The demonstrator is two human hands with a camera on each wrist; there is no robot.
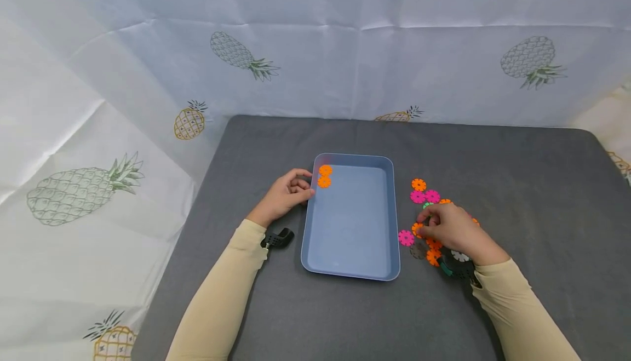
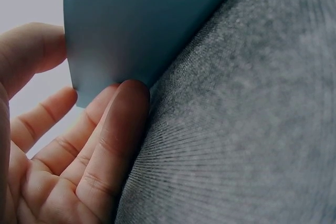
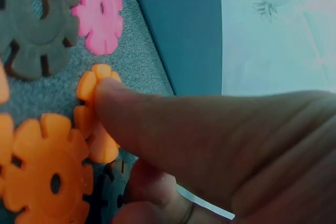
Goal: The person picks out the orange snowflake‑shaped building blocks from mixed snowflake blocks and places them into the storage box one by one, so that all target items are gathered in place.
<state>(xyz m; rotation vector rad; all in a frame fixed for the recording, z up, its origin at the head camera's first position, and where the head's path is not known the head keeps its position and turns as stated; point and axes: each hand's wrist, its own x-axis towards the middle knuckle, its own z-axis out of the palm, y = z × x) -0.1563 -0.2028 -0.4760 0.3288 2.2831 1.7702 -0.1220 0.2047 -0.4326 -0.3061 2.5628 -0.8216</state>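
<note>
In the head view, a shallow blue tray (image 1: 347, 229) has two orange notched discs (image 1: 324, 182) lying inside its far left corner. My left hand (image 1: 288, 194) is at the tray's left side; in the left wrist view its fingertips (image 2: 131, 98) touch the outer wall, with the thumb near the rim. To the right of the tray, my right hand (image 1: 452, 229) pinches an orange notched disc (image 3: 97, 140). The thumb lies over its face, and the index fingertip comes to its far edge in the head view. More orange discs (image 3: 50, 174) lie beside it.
Around my right hand are pink discs (image 1: 406, 238), a brown disc (image 1: 417, 250), a white disc (image 1: 460, 256) and several orange ones, some hidden under the hand. A dark grey cloth (image 1: 532, 196) covers the table. A pineapple-print sheet (image 1: 325, 76) hangs behind it.
</note>
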